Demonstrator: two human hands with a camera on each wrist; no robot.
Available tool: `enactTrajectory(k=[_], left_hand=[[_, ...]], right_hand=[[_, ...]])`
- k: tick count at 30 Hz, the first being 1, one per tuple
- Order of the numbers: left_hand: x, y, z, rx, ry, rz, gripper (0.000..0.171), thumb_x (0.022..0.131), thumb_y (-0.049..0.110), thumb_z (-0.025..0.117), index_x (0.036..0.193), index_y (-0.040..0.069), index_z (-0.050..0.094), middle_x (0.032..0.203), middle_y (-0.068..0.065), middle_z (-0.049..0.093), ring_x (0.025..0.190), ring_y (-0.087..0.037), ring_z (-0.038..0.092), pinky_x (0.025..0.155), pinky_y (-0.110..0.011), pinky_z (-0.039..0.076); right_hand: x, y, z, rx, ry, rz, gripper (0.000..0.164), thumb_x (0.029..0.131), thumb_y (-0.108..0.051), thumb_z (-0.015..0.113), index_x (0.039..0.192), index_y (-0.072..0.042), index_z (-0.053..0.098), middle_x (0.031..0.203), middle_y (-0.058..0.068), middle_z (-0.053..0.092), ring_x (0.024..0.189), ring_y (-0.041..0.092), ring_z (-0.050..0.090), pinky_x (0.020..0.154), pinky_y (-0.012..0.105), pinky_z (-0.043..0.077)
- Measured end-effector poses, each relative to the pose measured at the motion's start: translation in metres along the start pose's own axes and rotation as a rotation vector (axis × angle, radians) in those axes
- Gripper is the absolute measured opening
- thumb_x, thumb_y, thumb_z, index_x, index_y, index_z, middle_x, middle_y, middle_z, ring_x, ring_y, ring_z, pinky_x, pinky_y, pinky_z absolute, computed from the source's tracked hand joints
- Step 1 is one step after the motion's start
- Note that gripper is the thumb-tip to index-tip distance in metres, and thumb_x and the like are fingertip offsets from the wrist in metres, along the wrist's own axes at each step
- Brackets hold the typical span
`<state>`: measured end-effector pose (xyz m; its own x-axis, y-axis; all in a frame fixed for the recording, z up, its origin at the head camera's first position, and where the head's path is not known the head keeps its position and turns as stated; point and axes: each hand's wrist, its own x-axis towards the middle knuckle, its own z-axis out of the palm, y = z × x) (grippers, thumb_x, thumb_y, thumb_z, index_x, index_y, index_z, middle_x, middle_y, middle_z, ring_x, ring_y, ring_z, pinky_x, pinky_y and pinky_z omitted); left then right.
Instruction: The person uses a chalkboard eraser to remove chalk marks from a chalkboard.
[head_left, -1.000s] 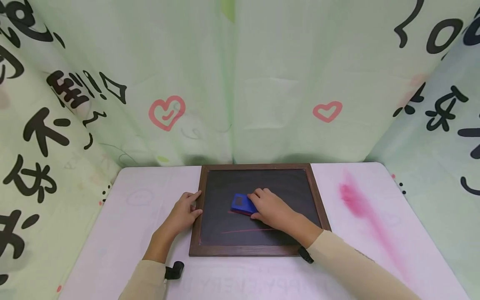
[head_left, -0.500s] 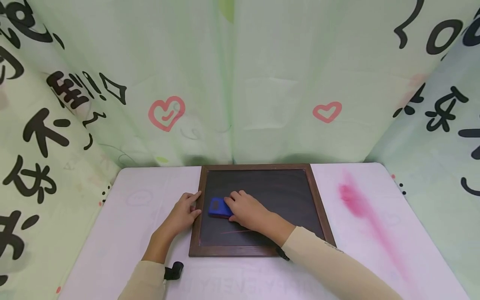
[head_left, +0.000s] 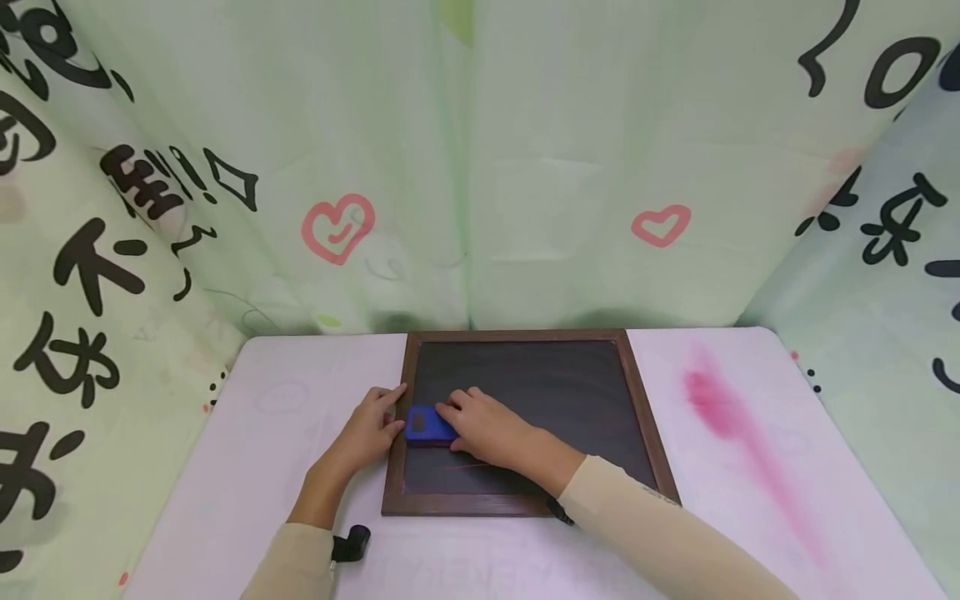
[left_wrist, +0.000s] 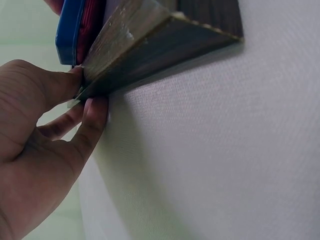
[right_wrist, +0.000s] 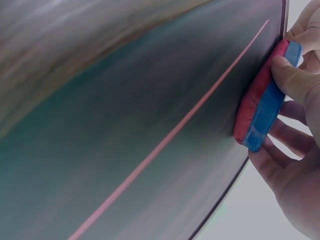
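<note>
A chalkboard point(head_left: 525, 375) with a brown wooden frame lies on the table. My right hand point(head_left: 487, 427) grips a blue chalkboard eraser point(head_left: 429, 424) by its right end, with its red felt side point(right_wrist: 254, 100) against the board. The eraser lies at the board's left side, overlapping the inner edge of the frame. Below it runs a thin pink chalk line point(right_wrist: 170, 137), partly hidden in the head view by my right hand and arm. My left hand point(head_left: 369, 429) holds the frame's left side point(left_wrist: 130, 37), thumb at the upper edge and other fingertips low beside the table.
The white table point(head_left: 300, 400) bears a pink stain point(head_left: 712, 404) to the right of the board. Pale green curtains point(head_left: 540, 167) with black writing and red hearts hang behind and on both sides.
My right hand has slid the eraser leftward and slightly downward across the board, from near the middle to the left frame. The left hand stays at the frame.
</note>
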<state>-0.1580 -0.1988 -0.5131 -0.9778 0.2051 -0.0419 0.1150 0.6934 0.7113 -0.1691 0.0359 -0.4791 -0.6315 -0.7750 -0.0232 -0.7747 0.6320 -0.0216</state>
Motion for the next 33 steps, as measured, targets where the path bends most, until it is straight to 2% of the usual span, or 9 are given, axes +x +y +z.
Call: enactTrajectory(k=[10,18,28,33], left_hand=[[0.000,0.003,0.000,0.010,0.013,0.015,0.061,0.094,-0.005,0.068,0.151,-0.005,0.046,0.128,-0.024,0.053,0.087,-0.018,0.055,0.075,-0.028,0.047],[-0.001,0.003,-0.002,0.015,0.012,0.019,0.062,0.093,-0.006,0.068,0.151,-0.006,0.046,0.128,-0.026,0.053,0.087,-0.019,0.055,0.075,-0.029,0.047],[-0.002,0.001,-0.001,0.007,0.012,0.030,0.060,0.093,-0.008,0.067,0.150,-0.008,0.046,0.127,-0.027,0.053,0.086,-0.019,0.055,0.073,-0.028,0.046],[-0.003,0.003,-0.001,-0.001,-0.003,0.003,0.062,0.094,-0.006,0.067,0.152,-0.006,0.045,0.129,-0.026,0.052,0.087,-0.019,0.054,0.074,-0.028,0.046]], right_hand=[[-0.016,0.012,-0.001,0.117,-0.031,0.038,0.061,0.096,-0.035,0.074,0.147,-0.006,0.057,0.133,0.011,0.062,0.113,0.024,0.059,0.096,0.033,0.054],[-0.042,0.033,-0.002,0.198,-0.022,0.101,0.060,0.096,-0.031,0.074,0.147,-0.004,0.056,0.134,0.015,0.061,0.115,0.028,0.057,0.096,0.038,0.053],[-0.080,0.059,0.000,0.214,0.024,0.155,0.060,0.095,-0.029,0.076,0.146,-0.002,0.057,0.135,0.018,0.061,0.118,0.032,0.059,0.098,0.044,0.054],[-0.104,0.075,0.001,0.197,0.049,0.197,0.060,0.094,-0.027,0.077,0.144,-0.002,0.059,0.133,0.018,0.062,0.117,0.033,0.060,0.097,0.045,0.055]])
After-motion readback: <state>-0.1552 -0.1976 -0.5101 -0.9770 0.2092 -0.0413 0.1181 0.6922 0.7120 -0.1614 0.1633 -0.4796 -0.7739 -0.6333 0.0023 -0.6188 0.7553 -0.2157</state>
